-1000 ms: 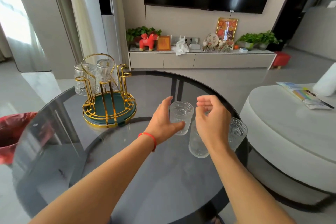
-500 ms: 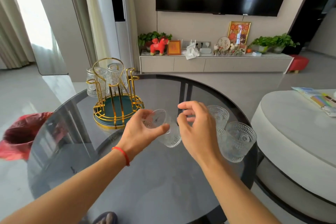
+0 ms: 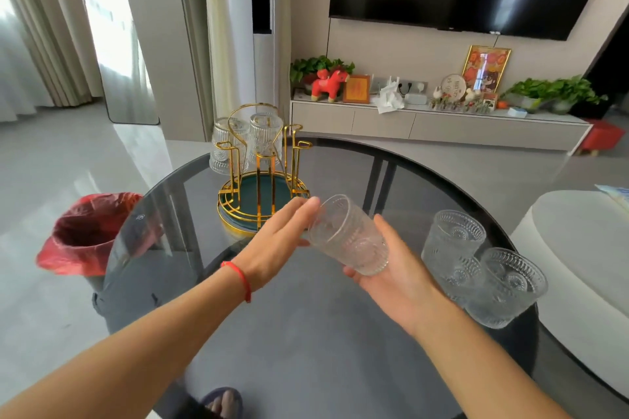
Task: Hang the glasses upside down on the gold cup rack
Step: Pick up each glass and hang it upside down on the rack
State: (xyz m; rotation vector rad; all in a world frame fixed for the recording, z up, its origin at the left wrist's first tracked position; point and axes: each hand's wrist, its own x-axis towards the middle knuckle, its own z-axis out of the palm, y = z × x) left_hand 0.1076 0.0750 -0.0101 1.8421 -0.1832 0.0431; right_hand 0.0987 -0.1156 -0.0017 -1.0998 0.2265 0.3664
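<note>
A clear embossed glass (image 3: 347,236) lies tilted above the dark round glass table (image 3: 306,333), held between both hands. My right hand (image 3: 394,279) cradles it from below, palm up. My left hand (image 3: 282,241) presses its fingertips against the glass's upper-left end. The gold cup rack (image 3: 260,177) with a green base stands just beyond my left hand. Two glasses hang upside down on its far side, one on the left (image 3: 226,146) and one further right (image 3: 267,136). Two more glasses stand upright at the table's right edge, one further back (image 3: 454,238) and one nearer (image 3: 507,286).
A bin lined with a red bag (image 3: 85,231) stands on the floor left of the table. A white round table (image 3: 578,248) sits close on the right. A TV cabinet (image 3: 435,126) runs along the far wall. My slippered foot (image 3: 221,401) shows through the table top.
The glass has been lifted off the table and tipped over sideways. My right hand has turned palm up beneath it, and my view has shifted left.
</note>
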